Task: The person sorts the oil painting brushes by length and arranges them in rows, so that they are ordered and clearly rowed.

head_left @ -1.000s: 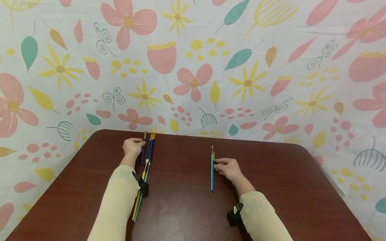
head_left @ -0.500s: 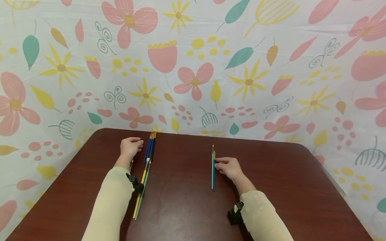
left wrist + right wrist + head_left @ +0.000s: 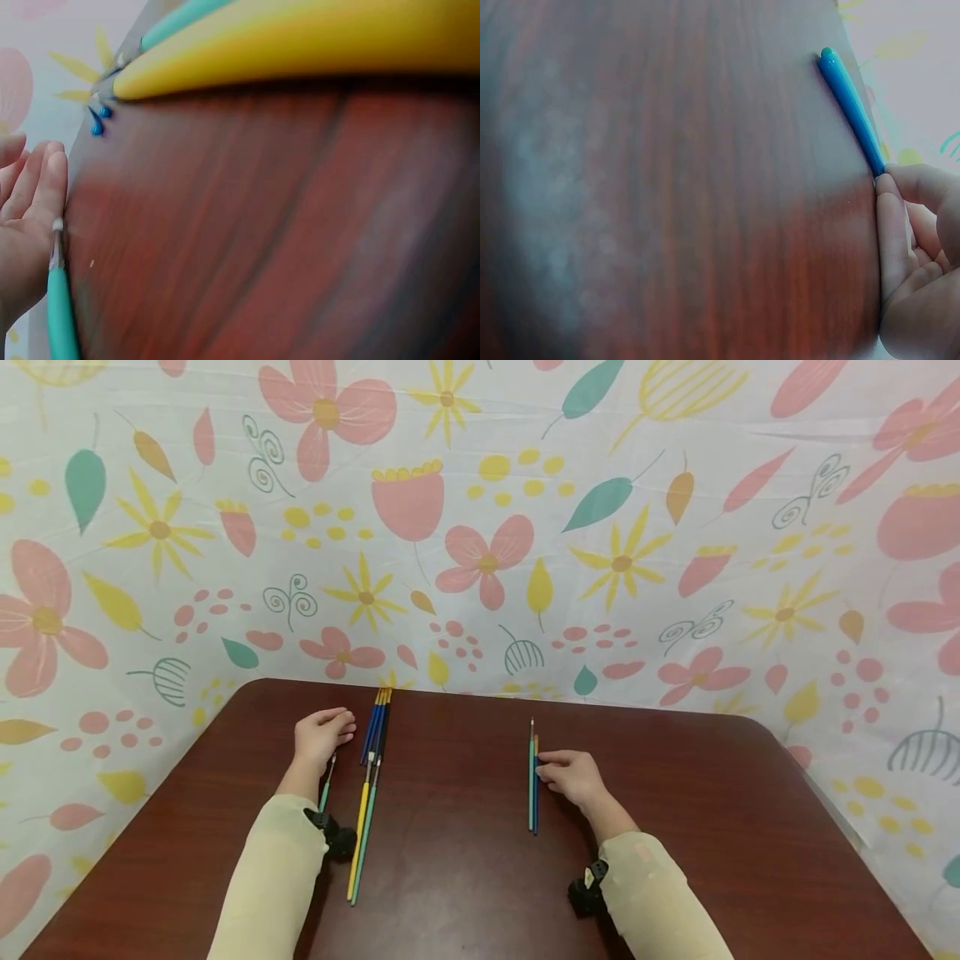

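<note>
My left hand (image 3: 324, 739) is at the back left, fingers loosely bent and holding nothing. Just below it lies a mint-green paintbrush (image 3: 326, 795), partly hidden by the forearm; its bristle end (image 3: 58, 240) overlaps the palm in the left wrist view. Right of this hand sit several blue paintbrushes (image 3: 372, 735) in a tight row. Nearer are a yellow paintbrush (image 3: 358, 839) and another mint-green one (image 3: 367, 835) side by side. My right hand (image 3: 573, 777) pinches a blue paintbrush (image 3: 536, 814) between thumb and forefinger, close along a third mint-green paintbrush (image 3: 531, 785).
All the brushes are on a dark red-brown wooden table (image 3: 450, 810) with rounded back corners. A white cloth with printed flowers (image 3: 480, 510) hangs behind it. Each cuff carries a black wrist camera (image 3: 588, 893).
My left hand has let go of a blue paintbrush beside the blue row and moved left, away from it. The left mint-green brush has come into view. My right hand has stayed in place.
</note>
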The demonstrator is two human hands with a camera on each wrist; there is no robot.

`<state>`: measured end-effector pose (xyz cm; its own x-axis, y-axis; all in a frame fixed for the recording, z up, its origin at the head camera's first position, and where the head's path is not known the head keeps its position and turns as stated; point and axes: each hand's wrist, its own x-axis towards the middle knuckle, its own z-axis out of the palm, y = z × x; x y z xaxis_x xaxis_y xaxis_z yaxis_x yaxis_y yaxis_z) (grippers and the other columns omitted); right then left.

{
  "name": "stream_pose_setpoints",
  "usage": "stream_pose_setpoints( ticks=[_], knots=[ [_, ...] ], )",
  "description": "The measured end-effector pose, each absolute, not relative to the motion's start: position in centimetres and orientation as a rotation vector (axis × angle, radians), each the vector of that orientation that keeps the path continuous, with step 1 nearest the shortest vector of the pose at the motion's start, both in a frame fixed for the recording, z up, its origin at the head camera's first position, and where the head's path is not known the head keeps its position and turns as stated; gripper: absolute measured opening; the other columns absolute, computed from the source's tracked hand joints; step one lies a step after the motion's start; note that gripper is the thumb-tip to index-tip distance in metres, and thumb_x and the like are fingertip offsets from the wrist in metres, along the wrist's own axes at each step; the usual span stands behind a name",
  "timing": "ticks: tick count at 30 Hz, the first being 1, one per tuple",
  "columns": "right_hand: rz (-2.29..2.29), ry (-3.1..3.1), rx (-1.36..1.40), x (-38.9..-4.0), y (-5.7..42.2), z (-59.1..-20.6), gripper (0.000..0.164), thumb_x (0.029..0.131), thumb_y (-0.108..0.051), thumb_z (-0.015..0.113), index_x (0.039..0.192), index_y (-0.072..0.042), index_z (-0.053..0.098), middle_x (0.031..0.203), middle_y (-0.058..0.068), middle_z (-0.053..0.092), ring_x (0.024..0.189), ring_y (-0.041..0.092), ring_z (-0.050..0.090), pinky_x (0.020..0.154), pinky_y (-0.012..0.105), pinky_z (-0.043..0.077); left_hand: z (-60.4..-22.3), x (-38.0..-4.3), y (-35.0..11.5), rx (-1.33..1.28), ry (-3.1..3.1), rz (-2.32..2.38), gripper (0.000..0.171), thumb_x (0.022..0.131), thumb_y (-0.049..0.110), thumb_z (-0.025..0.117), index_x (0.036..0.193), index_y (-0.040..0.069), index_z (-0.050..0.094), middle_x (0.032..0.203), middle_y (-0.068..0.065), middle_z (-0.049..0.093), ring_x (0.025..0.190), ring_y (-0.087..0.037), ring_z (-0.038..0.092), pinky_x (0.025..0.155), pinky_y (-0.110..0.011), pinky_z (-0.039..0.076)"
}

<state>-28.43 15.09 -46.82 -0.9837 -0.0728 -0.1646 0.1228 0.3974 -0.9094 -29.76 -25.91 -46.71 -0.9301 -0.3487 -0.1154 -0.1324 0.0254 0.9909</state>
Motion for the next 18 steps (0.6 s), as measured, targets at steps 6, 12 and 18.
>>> stream_pose_setpoints(
  ticks=[6,12,18],
  knots=[
    [-1.623,2.478,0.043,-28.4,15.1,-46.8,0.034,0.089,-0.008,0.063,0.120,0.004,0.062,0.107,0.022,0.068,0.085,0.015,0.067,0.076,0.034,0.058,-46.8,-29.8,-24.3,0.545,-1.991,-2.112,0.041,0.093,0.020,0.060,0.129,0.001,0.056,0.101,-0.005,0.067,0.080,-0.006,0.068,0.077,-0.024,0.057],
    [-1.625,2.479,0.047,-28.3,15.2,-46.8,0.034,0.089,-0.008,0.063,0.120,0.005,0.062,0.108,0.022,0.068,0.086,0.016,0.068,0.077,0.034,0.058,-46.8,-29.8,-22.6,0.552,-1.904,-2.181,0.039,0.093,0.019,0.061,0.128,0.001,0.057,0.105,-0.010,0.068,0.080,-0.007,0.068,0.077,-0.023,0.057],
    [-1.630,2.474,0.050,-28.4,15.2,-46.8,0.033,0.088,-0.008,0.063,0.120,0.004,0.063,0.108,0.022,0.068,0.086,0.016,0.068,0.077,0.035,0.058,-46.5,-29.9,-21.4,0.535,-1.913,-2.179,0.039,0.094,0.020,0.059,0.128,0.001,0.057,0.106,-0.010,0.067,0.084,-0.009,0.068,0.079,-0.024,0.057]
  ],
)
